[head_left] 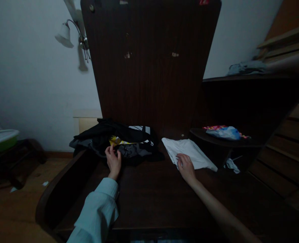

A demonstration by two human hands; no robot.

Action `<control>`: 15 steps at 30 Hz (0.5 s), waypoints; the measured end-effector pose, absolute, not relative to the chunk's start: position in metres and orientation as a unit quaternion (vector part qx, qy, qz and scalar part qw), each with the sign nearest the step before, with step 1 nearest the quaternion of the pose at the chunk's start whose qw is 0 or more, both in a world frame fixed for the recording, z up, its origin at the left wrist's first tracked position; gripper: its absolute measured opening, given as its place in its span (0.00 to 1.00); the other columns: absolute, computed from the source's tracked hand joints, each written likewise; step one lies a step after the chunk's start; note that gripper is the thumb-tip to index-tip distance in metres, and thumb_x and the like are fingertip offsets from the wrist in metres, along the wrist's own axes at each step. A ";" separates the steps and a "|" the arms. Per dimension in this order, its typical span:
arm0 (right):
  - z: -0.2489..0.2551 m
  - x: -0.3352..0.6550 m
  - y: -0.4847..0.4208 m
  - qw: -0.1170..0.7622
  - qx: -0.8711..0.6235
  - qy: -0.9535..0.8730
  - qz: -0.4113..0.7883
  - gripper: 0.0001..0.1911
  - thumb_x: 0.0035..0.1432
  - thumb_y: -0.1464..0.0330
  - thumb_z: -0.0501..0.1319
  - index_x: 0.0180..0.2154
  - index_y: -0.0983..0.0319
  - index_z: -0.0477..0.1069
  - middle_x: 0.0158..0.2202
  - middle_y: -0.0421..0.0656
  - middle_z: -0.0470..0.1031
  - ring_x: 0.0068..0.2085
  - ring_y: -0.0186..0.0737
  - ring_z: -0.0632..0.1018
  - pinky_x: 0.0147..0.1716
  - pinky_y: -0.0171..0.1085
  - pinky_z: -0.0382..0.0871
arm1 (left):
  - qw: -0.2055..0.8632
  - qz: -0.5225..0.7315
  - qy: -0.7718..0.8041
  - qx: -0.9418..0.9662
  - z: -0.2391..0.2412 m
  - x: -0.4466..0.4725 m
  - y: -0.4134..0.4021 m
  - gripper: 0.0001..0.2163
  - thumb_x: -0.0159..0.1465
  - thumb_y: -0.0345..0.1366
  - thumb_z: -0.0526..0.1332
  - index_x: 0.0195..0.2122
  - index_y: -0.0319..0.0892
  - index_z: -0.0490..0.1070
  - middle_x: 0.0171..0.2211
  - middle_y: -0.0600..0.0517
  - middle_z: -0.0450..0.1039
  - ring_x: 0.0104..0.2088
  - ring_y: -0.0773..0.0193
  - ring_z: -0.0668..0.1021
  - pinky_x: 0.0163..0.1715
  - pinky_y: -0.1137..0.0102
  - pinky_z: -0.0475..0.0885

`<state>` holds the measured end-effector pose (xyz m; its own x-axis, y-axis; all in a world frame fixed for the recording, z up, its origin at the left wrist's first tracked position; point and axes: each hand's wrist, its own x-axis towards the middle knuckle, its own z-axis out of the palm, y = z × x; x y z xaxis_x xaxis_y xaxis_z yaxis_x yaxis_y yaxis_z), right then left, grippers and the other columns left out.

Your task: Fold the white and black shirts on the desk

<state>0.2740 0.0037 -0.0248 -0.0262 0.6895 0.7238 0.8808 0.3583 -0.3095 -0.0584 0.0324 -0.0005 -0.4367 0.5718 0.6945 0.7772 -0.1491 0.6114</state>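
A heap of dark clothes (136,152), black and grey with white and yellow printed patches, lies at the back left of a dark wooden desk. My left hand (114,161) is at its front edge, thumb apart from the slightly bent fingers, fingertips by the yellow patch (116,140). Whether they touch the cloth I cannot tell. To the right, a flat folded white garment (195,155) lies against the back panel. Over its front left part rests my right hand (186,165), palm down with loosely bent fingers and no cloth gripped.
Behind the desk (149,199) rises a tall dark panel (149,74). A curved side rail (55,189) bounds the left. At right, a low shelf (215,141) holds a plastic bag (225,132); folded cloth (248,67) lies above. A wall lamp (64,35) hangs left.
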 end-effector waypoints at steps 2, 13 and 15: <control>-0.022 0.257 0.007 0.435 -0.550 -0.708 -0.083 0.14 0.52 0.73 0.45 0.34 0.62 0.67 0.35 0.48 0.71 0.40 0.43 0.69 0.43 0.41 0.63 | 0.111 -0.554 -0.660 -0.495 0.004 -0.060 0.031 0.21 0.59 0.31 0.52 0.54 0.42 0.55 0.47 0.44 0.56 0.40 0.62 0.71 0.39 0.68 0.68; -0.028 0.195 0.021 0.473 -0.513 -0.712 0.076 0.12 0.50 0.72 0.45 0.33 0.61 0.66 0.31 0.43 0.71 0.33 0.38 0.73 0.34 0.37 0.66 | 0.160 -0.447 -0.601 -0.643 0.016 -0.054 0.035 0.21 0.58 0.27 0.49 0.54 0.42 0.57 0.54 0.45 0.57 0.53 0.58 0.62 0.51 0.65 0.60; -0.029 0.196 0.022 0.470 -0.511 -0.715 0.087 0.12 0.50 0.71 0.46 0.32 0.61 0.66 0.29 0.42 0.71 0.31 0.38 0.73 0.32 0.36 0.66 | 0.165 -0.400 -0.586 -0.685 0.016 -0.044 0.042 0.19 0.57 0.27 0.51 0.50 0.42 0.62 0.55 0.46 0.56 0.54 0.56 0.61 0.52 0.62 0.58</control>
<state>0.1959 0.0216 -0.0291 -0.0367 0.8121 0.5823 0.6480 0.4629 -0.6049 -0.0440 0.0423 0.0156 -0.0078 0.6709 0.7415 0.9349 -0.2582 0.2435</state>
